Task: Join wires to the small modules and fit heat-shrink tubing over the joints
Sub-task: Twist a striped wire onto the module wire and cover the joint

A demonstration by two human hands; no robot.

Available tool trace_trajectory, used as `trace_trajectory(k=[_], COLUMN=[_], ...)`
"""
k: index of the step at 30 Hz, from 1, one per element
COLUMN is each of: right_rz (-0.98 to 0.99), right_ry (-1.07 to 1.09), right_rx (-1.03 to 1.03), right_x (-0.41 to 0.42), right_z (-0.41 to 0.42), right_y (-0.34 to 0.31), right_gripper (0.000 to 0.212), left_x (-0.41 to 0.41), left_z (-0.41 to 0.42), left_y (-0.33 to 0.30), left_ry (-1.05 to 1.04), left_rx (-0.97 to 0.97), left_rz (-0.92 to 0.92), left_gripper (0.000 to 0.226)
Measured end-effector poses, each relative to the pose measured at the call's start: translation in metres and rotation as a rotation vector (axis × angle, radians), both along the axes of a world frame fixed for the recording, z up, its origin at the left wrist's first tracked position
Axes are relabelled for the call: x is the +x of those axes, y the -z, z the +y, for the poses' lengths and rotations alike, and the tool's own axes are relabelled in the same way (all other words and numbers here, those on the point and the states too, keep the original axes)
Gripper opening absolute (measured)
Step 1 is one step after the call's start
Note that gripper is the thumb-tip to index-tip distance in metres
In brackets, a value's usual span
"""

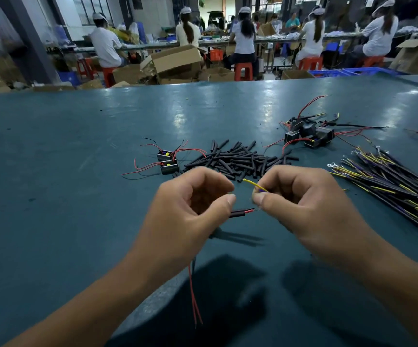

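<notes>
A red wire (246,211) with a black heat-shrink sleeve (236,214) on it is pinched in the left hand (192,209) above the green table (77,196), its bare tip meeting the yellow wire (254,184) gripped by the right hand (305,204), just before the pile of heat-shrink pieces (240,160).

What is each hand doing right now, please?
Left hand: closed, holding a red wire with a black sleeve on it.
Right hand: closed, pinching a yellow wire at the joint.

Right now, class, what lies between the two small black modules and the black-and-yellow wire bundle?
The head view shows a heap of black heat-shrink tubing pieces.
</notes>
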State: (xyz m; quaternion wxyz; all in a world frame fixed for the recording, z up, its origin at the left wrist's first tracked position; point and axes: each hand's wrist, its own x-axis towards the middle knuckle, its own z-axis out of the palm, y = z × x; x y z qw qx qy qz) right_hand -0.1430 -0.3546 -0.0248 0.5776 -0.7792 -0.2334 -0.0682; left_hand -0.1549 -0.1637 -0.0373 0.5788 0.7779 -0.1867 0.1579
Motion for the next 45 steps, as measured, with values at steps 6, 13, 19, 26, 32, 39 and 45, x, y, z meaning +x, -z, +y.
trace_trajectory(k=[6, 13, 19, 26, 32, 39, 45], right_rz=[0.488, 0.669, 0.559, 0.109, -0.17, -0.001, 0.591], right_ry=[-0.104, -0.172, -0.166, -0.08, -0.048, 0.016, -0.064], right_rx=[0.187, 0.169, 0.16, 0.011, -0.112, -0.072, 0.116], right_x=[0.0, 0.0, -0.003, -0.005, -0.009, -0.005, 0.003], right_z=[0.001, -0.002, 0.003, 0.005, 0.007, 0.004, -0.002], right_y=[-0.004, -0.005, -0.006, -0.003, 0.005, 0.0, -0.004], right_gripper=[0.022, 0.012, 0.015, 0.018, 0.013, 0.016, 0.007], left_x=[0.001, 0.002, 0.002, -0.003, 0.001, 0.003, 0.005], left_z=[-0.001, 0.003, -0.001, -0.005, 0.001, -0.002, 0.003], left_y=[0.008, 0.005, 0.006, 0.002, -0.009, -0.002, 0.006], left_ry=[-0.14, -0.192, -0.137, -0.03, 0.343, 0.218, -0.087], left_rx=[0.562, 0.783, 0.645, 0.289, -0.332, -0.306, 0.503], left_rz=[-0.753, -0.877, -0.768, -0.254, 0.781, 0.526, -0.615], left_gripper=[0.013, 0.008, 0.012, 0.008, 0.009, 0.008, 0.014])
